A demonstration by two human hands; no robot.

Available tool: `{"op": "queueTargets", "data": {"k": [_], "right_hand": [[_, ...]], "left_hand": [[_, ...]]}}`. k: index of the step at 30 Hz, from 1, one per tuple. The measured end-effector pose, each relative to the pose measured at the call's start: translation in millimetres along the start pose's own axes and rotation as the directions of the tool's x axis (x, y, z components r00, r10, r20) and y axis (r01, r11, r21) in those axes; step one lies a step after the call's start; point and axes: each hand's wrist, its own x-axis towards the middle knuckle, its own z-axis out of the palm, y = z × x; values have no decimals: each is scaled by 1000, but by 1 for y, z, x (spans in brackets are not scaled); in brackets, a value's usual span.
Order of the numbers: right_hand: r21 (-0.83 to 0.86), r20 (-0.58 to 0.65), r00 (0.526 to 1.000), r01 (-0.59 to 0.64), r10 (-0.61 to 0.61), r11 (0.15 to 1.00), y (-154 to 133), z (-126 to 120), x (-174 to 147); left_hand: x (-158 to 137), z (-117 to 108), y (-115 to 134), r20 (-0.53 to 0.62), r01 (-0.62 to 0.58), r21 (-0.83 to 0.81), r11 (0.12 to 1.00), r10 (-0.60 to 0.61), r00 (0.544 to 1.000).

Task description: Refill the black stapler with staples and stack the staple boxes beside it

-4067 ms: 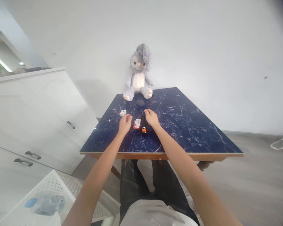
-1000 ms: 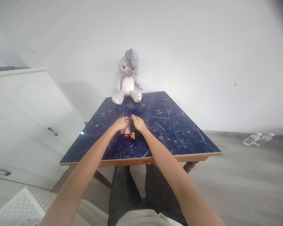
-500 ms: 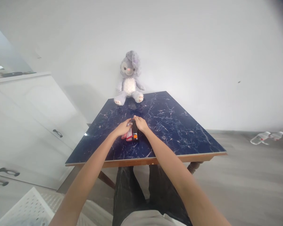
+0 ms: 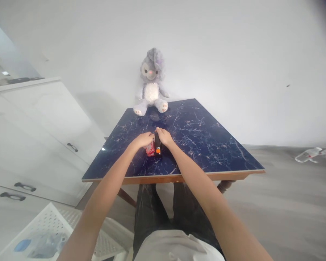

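Observation:
My left hand [image 4: 145, 139] curls its fingers over the far end of a small red-and-white box [image 4: 150, 149], which looks like a card box. Close against its right side lies a long black box [image 4: 158, 144] with an orange patch near its near end. My right hand [image 4: 165, 137] is closed along the right side and far end of the black box, thumb side inward. Both boxes rest on the dark blue marble-patterned table [image 4: 201, 145], and my fingers hide their far ends.
A grey plush rabbit [image 4: 152, 87] sits at the table's back edge against the wall. White cabinets [image 4: 43, 134] stand on the left. White perforated baskets [image 4: 51, 217] are on the floor at lower left, and plastic bottles [image 4: 308, 154] lie on the floor at right.
Two red-and-white boxes showed skewed apart before; now they appear as one block beside the black box. My left fingers have moved to its far end. The whole view has shifted slightly.

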Motion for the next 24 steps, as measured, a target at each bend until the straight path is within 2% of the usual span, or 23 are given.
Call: {"op": "queueTargets", "data": {"k": [3,4,7,10,12,15,20,22,24], "right_hand": [[9,8,1000,-6,6,1000,-1,-1,0],[12,9,1000,-9,8,1000,-2,-1,0],[5,6,1000,-15,15,1000,-2,-1,0],[-13,6,1000,-16,16,1000,-1,0,1],[-17,5,1000,-7,7,1000,0,1,1],[-19,3,1000,1,-1,1000,1,1,2],[-20,4,1000,-16,16,1000,-2,0,0],[-20,6,1000,-27,27,999,-3,0,0],[-21,9,999,-31,31,999,-4,-1,0]], "left_hand": [[-24,3,-18,-83,-14,-215,976,-4,997],[-35,6,-25,-124,-16,-239,971,-14,992],[-69,24,-36,-207,-2,-215,977,-43,977],[-89,42,-33,-273,-18,-224,974,-45,961],[-92,49,-27,-308,-33,-230,973,-40,950],[-89,48,-18,-299,-60,-229,972,-12,954],[-93,39,-28,-201,-206,-193,959,167,965],[-96,34,-35,-192,-189,-153,970,158,968],[-94,28,-38,-263,-147,-75,986,123,957]]}}
